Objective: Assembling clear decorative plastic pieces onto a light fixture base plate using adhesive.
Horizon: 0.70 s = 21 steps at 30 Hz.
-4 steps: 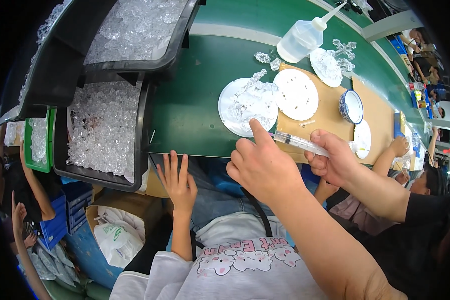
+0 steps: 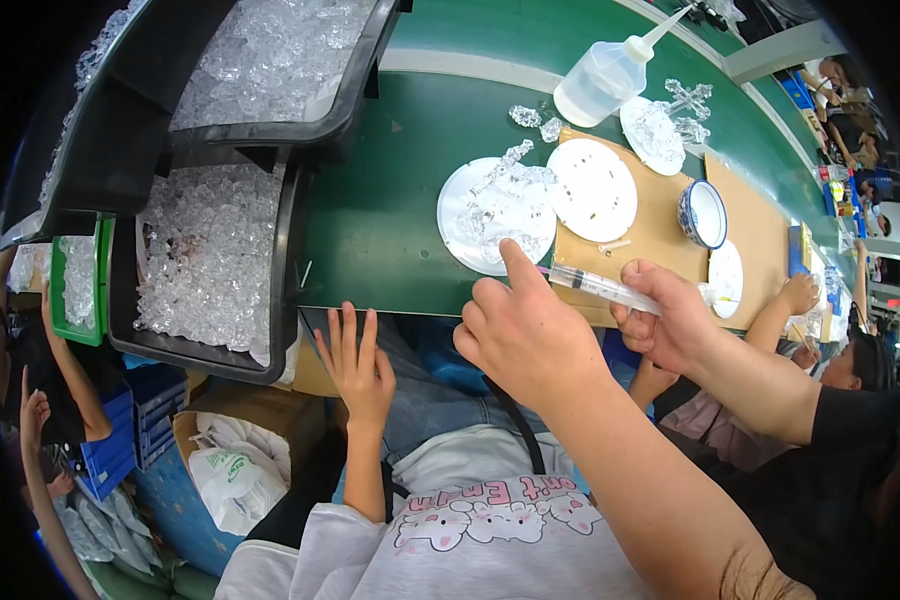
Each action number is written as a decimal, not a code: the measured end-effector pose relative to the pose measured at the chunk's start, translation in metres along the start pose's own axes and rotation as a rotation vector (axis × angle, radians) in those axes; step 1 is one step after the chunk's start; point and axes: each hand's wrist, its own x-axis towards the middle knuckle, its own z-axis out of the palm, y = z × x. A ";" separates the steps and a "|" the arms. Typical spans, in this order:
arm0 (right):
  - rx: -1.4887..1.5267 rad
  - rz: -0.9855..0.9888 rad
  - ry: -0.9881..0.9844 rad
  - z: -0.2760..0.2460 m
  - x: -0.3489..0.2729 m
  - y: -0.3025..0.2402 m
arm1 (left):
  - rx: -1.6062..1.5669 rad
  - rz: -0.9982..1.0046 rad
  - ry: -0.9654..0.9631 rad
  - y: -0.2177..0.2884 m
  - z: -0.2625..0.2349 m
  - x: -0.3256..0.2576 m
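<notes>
The green bench (image 2: 370, 220) carries a black bin (image 2: 286, 250) of clear pieces at its left, with a pale stick (image 2: 306, 270) beside it. Further right lie a white plate (image 2: 454, 232) heaped with clear pieces, a few loose clear pieces (image 2: 524, 116) and a squeeze bottle (image 2: 600, 88). A brown sheet (image 2: 658, 215) also covers part of the top, bearing a speckled plate (image 2: 602, 216) and a blue-and-white bowl (image 2: 685, 212).

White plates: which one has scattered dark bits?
The second plate from the left; the leftmost plate and third plate carry clear pieces, the rightmost plate shows no scatter.
</notes>
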 end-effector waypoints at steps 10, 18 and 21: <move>-0.027 0.006 0.001 0.003 0.000 -0.002 | -0.004 0.001 0.003 -0.002 0.002 -0.001; 0.020 0.013 -0.004 0.002 0.002 -0.003 | 0.003 -0.008 -0.010 -0.001 -0.001 -0.001; 0.049 0.040 0.084 0.006 -0.002 -0.002 | -0.003 -0.002 -0.013 0.001 -0.001 0.001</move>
